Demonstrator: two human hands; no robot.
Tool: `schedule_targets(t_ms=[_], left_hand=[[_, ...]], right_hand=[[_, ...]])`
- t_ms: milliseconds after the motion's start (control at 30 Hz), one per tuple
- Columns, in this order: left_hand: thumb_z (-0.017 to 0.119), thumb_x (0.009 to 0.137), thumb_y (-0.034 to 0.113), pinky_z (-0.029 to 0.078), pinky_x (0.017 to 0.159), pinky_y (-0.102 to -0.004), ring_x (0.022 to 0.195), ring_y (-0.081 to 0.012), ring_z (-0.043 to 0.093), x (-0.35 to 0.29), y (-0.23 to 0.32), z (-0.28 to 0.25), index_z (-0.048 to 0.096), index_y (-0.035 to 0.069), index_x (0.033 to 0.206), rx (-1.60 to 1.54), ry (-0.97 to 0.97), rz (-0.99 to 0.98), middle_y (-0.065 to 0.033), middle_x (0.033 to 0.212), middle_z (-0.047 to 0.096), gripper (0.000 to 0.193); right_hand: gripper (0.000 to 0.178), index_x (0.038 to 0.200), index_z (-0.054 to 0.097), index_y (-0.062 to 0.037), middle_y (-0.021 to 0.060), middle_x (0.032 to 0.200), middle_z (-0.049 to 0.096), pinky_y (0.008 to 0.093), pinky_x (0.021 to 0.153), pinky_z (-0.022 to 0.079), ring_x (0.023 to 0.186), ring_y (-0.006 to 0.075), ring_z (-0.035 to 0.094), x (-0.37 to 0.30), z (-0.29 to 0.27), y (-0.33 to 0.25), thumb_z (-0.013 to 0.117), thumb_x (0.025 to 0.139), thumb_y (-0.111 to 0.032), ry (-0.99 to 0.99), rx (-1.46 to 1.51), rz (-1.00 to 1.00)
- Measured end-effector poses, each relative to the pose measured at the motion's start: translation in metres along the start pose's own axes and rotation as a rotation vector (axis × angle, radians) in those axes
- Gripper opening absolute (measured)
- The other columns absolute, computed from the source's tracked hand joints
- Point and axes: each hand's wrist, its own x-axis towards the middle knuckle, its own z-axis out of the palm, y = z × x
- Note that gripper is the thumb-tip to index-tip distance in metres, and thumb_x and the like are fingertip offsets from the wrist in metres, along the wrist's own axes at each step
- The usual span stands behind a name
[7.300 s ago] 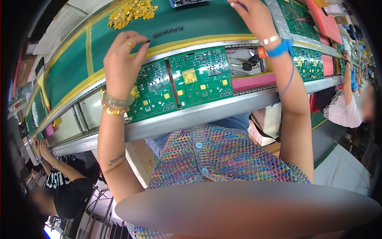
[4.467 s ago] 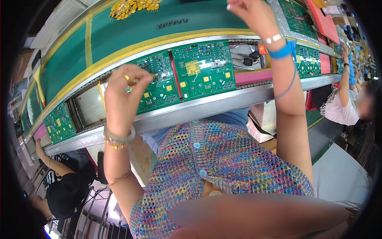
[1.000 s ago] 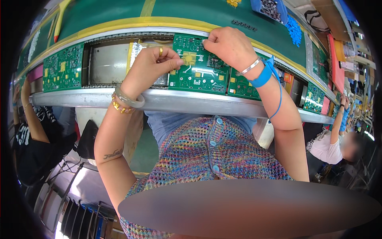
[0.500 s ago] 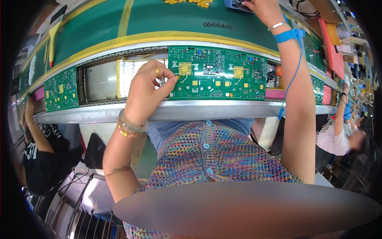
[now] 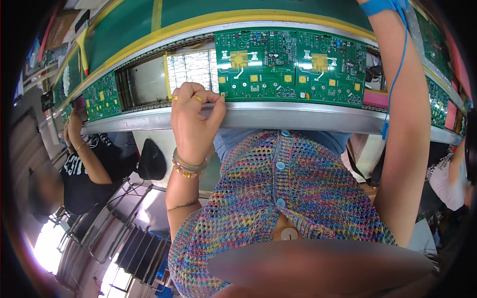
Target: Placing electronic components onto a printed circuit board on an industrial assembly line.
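Note:
A green circuit board (image 5: 268, 64) with yellow square parts lies across the metal rails in front of me. My left hand (image 5: 196, 116) is at the board's lower left corner, thumb and forefinger pressed together. A small yellowish spot shows at the fingertips; whether it is a loose part or the board's corner, I cannot make out. A yellow square part (image 5: 222, 79) sits on the board just above those fingertips. My right forearm (image 5: 405, 94), with a blue wrist strap (image 5: 375, 6) and cord, reaches past the top edge. The right hand is out of the picture.
A metal rail (image 5: 238, 116) runs along my side of the line. Another green board (image 5: 103, 98) lies further left, near a co-worker's hand (image 5: 73, 126). A yellow-handled brush (image 5: 83, 47) rests at the far left. Another person sits at the right.
My left fingertips have gone from partway up the board's left edge to its lower corner. My right hand, earlier at a blue container, has passed out of view. The whole view has shifted.

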Motion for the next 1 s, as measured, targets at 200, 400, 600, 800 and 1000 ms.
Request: schedule_targets(t_ms=[200, 400, 600, 800, 1000], left_hand=[[0.072, 0.069, 0.008, 0.041, 0.070, -0.0361, 0.078, -0.0255, 0.051, 0.000, 0.001, 0.003, 0.065, 0.006, 0.070, 0.030, 0.000, -0.018, -0.0058, 0.080, 0.054, 0.007], [0.072, 0.069, 0.008, 0.042, 0.070, -0.0359, 0.077, -0.0259, 0.052, -0.004, 0.002, 0.005, 0.064, 0.006, 0.069, 0.081, 0.035, -0.033, -0.0062, 0.079, 0.056, 0.008], [0.072, 0.070, 0.009, 0.043, 0.069, -0.0350, 0.076, -0.0255, 0.053, -0.001, 0.006, 0.009, 0.065, 0.005, 0.070, 0.045, 0.035, -0.112, -0.0063, 0.078, 0.056, 0.008], [0.073, 0.076, 0.020, 0.043, 0.069, -0.0373, 0.077, -0.0266, 0.053, 0.023, 0.017, -0.018, 0.066, 0.008, 0.074, 0.209, -0.068, 0.131, -0.0055, 0.077, 0.057, 0.014], [0.066, 0.085, 0.018, 0.050, 0.073, -0.0333, 0.084, -0.0216, 0.060, 0.150, 0.066, 0.002, 0.065, 0.005, 0.091, 0.370, 0.160, 0.681, -0.0061, 0.086, 0.061, 0.014]], right_hand=[[0.008, 0.079, 0.068, -0.0083, 0.0146, 0.076, 0.066, 0.0417, 0.070, 0.050, 0.078, 0.0319, 0.064, -0.001, 0.000, -0.004, 0.066, 0.075, -0.015, 0.075, 0.052, 0.053], [0.017, 0.080, 0.066, -0.0056, 0.0153, 0.078, 0.065, 0.0435, 0.069, 0.048, 0.078, 0.0340, 0.063, -0.004, -0.016, -0.018, 0.063, 0.082, -0.022, 0.107, 0.193, 0.117], [0.018, 0.084, 0.063, -0.0039, 0.0163, 0.081, 0.064, 0.0443, 0.068, 0.047, 0.078, 0.0350, 0.062, -0.018, -0.027, -0.025, 0.062, 0.083, -0.022, 0.146, 0.317, 0.167], [0.014, 0.094, 0.064, -0.0061, 0.0069, 0.081, 0.065, 0.0301, 0.063, 0.047, 0.074, 0.0174, 0.061, -0.082, -0.055, -0.041, 0.063, 0.085, -0.017, 0.067, 0.736, 0.170], [0.011, 0.093, 0.061, -0.0048, 0.0033, 0.079, 0.062, 0.0236, 0.055, 0.047, 0.068, 0.0112, 0.061, -0.140, -0.088, -0.064, 0.065, 0.084, -0.010, -0.049, 0.958, 0.337]])
